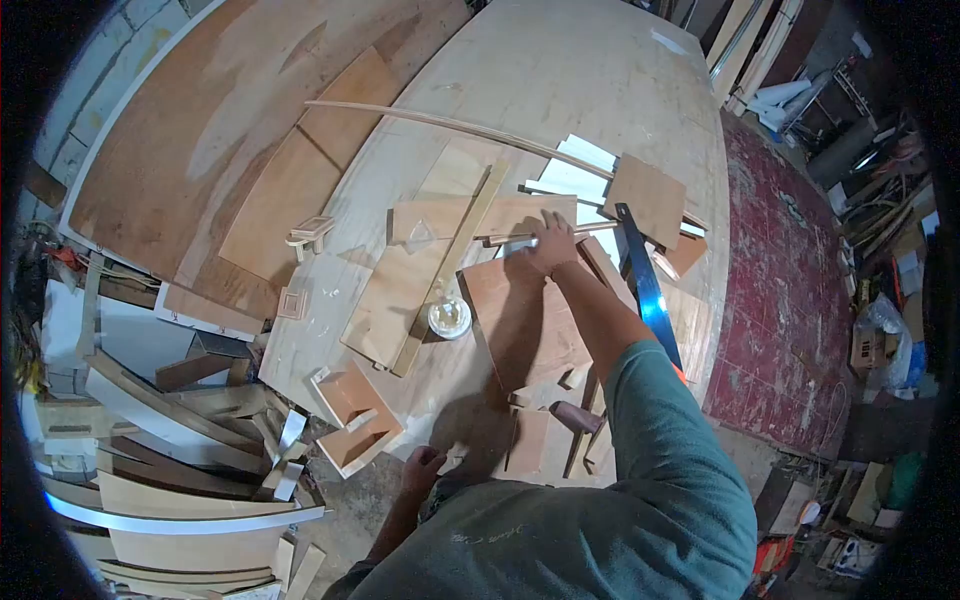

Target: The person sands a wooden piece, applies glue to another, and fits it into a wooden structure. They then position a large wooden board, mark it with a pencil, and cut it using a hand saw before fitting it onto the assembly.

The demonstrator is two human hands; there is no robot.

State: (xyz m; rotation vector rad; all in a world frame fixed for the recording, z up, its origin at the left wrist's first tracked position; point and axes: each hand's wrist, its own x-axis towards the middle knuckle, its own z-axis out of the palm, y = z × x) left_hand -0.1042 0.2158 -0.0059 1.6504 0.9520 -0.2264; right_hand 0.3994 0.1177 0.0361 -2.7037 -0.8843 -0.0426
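Note:
My right hand (550,244) reaches across the workbench (390,215), fingers apart and stretched over a thin wooden strip (598,228). Under its wrist lies a reddish plywood panel (525,325). A hand saw (645,285) with a shiny blade rests just right of my forearm. Left of the panel stands a white round tub (449,318) with pale contents, beside a long wooden batten (455,255). Low near my body, my left hand (424,466) is curled closed; whatever its fingers may hold is hidden. The nearest thing to it is a small open wooden box (358,420).
Two small wooden pieces (309,235) (292,303) sit at the bench's left edge. A square board (646,200) lies over white sheets (578,168). Wood offcuts (190,460) pile up at lower left, and a large plywood sheet (200,140) leans beyond the bench.

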